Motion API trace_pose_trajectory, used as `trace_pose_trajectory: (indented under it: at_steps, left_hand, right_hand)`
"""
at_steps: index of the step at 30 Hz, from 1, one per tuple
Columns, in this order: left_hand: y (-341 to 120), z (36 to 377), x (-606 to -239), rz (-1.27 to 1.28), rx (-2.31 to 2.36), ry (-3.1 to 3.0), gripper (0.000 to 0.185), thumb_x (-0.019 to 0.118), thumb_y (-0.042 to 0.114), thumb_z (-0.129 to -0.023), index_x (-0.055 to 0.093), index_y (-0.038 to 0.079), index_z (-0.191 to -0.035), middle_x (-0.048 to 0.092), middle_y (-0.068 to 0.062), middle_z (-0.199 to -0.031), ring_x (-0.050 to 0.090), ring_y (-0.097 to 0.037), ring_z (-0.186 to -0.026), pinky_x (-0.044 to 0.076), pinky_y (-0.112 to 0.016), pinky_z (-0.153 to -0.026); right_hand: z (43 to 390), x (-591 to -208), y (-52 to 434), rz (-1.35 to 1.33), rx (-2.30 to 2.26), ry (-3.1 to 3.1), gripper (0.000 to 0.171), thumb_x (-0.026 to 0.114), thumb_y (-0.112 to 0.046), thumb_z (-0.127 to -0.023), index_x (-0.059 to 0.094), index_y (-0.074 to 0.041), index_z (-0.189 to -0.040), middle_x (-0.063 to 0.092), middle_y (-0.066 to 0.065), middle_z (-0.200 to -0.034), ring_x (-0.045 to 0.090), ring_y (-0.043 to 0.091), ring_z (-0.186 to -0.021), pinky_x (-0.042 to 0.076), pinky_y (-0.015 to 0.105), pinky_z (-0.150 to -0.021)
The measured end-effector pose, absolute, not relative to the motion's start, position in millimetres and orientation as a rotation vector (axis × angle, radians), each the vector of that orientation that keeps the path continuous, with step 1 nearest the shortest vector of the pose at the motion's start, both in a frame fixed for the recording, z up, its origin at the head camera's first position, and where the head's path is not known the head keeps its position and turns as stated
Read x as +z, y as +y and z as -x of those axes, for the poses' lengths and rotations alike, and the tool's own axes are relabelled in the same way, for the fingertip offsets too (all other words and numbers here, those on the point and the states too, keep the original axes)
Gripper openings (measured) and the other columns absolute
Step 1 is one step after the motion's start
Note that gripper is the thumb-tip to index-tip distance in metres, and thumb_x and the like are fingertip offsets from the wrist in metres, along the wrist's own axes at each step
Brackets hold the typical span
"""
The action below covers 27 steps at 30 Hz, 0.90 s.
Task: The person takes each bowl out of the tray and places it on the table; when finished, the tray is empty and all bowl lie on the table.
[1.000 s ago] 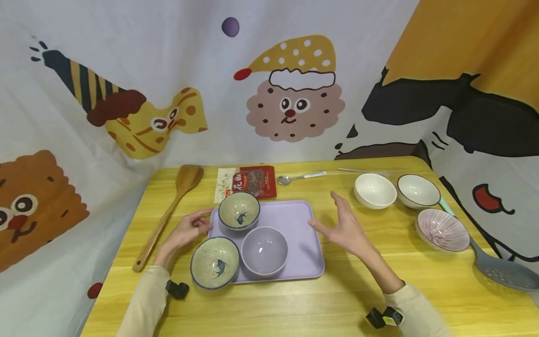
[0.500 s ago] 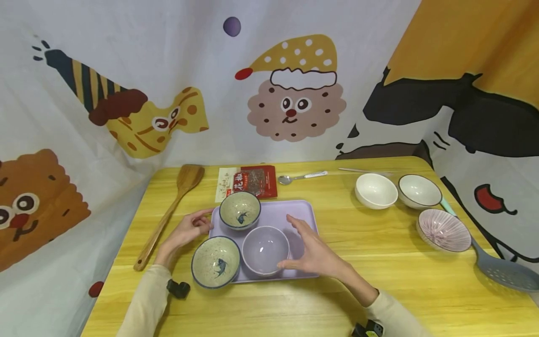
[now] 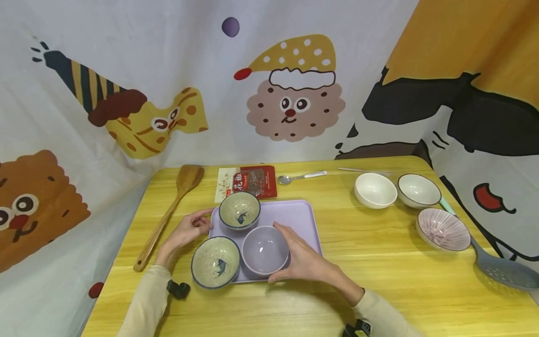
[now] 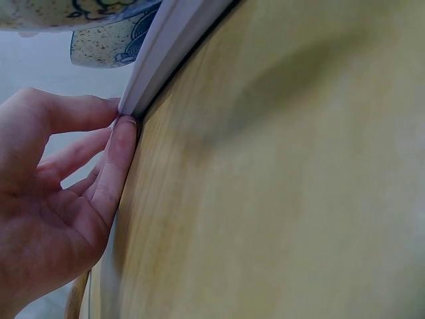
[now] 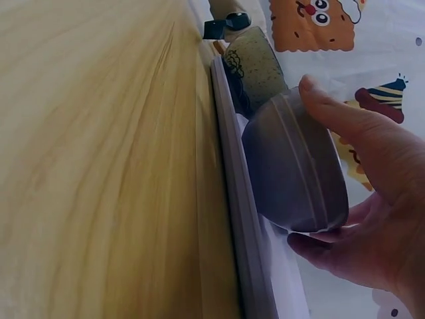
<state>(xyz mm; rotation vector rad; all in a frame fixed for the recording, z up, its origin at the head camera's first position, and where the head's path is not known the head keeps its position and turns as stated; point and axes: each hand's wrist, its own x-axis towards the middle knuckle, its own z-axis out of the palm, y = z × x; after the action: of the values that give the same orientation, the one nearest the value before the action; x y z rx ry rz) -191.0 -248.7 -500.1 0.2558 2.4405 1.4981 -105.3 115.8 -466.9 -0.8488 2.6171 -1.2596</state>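
Observation:
A lilac tray (image 3: 301, 213) lies on the table, bearing a purple bowl (image 3: 265, 252) and two speckled bowls with blue fish. Of these, the rear fish bowl (image 3: 239, 209) sits inside the tray; the front fish bowl (image 3: 214, 263) overhangs its front left corner. My left hand (image 3: 185, 231) pinches the tray's left edge between thumb and fingers, clear in the left wrist view at the tray rim (image 4: 159, 56). On the right, my right hand (image 3: 305, 260) grips the purple bowl, thumb at the front and fingers behind. The right wrist view shows the bowl's side (image 5: 285, 166) slightly tilted.
A wooden spatula (image 3: 170, 213) lies left. Behind the tray are a red spice packet (image 3: 257, 182) and a spoon (image 3: 301, 177). At right stand a white bowl (image 3: 375, 191), a dark-rimmed bowl (image 3: 418, 191), a striped bowl (image 3: 443, 229) and a grey skimmer (image 3: 505, 272).
My right hand has moved left from beside the tray to the purple bowl and closed round its right side. The left hand has stayed at the tray's edge.

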Motion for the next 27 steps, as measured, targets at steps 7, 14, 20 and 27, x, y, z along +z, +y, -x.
trace_pose_trajectory:
  at_steps: [7,14,20,27]
  left_hand:
    - [-249.6,189.7,-499.5,-0.248,1.5,2.442,0.058,0.068,0.007,-0.094,0.048,-0.005,-0.146,0.065,-0.023,-0.104,0.062,-0.014,-0.085,0.056,-0.023,-0.074]
    - [-248.1,188.2,-498.4,-0.245,1.473,2.455,0.058,0.067,0.007,-0.094,0.047,-0.005,-0.147,0.066,-0.022,-0.104,0.062,-0.016,-0.086,0.056,-0.024,-0.074]
    - [-247.4,189.1,-498.1,-0.246,1.482,2.452,0.058,0.067,0.008,-0.094,0.047,-0.005,-0.147,0.065,-0.023,-0.106,0.062,-0.016,-0.087,0.055,-0.023,-0.074]
    - [-247.4,189.9,-497.6,-0.25,1.465,2.459,0.059,0.067,0.008,-0.094,0.046,-0.005,-0.147,0.065,-0.022,-0.106,0.061,-0.016,-0.087,0.055,-0.023,-0.074]
  right_hand:
    - [106.1,-473.0,112.5,0.821,-1.309,2.635,0.13,0.1,-0.042,-0.054,0.03,-0.002,-0.157,0.049,0.017,-0.15,0.054,0.032,-0.133,0.047,0.056,-0.107]
    - [100.3,-482.9,114.3,0.769,-1.428,2.659,0.126,0.098,-0.05,-0.054,0.037,-0.006,-0.155,0.056,0.01,-0.145,0.059,0.025,-0.126,0.053,0.047,-0.103]
    - [97.8,-485.6,119.6,0.741,-1.502,2.705,0.124,0.097,-0.053,-0.055,0.038,-0.009,-0.155,0.056,0.007,-0.145,0.06,0.023,-0.125,0.053,0.048,-0.102]
    - [99.3,-480.4,128.6,0.667,-1.546,2.711,0.124,0.097,-0.054,-0.056,0.036,-0.01,-0.156,0.051,0.01,-0.149,0.058,0.025,-0.126,0.054,0.048,-0.1]
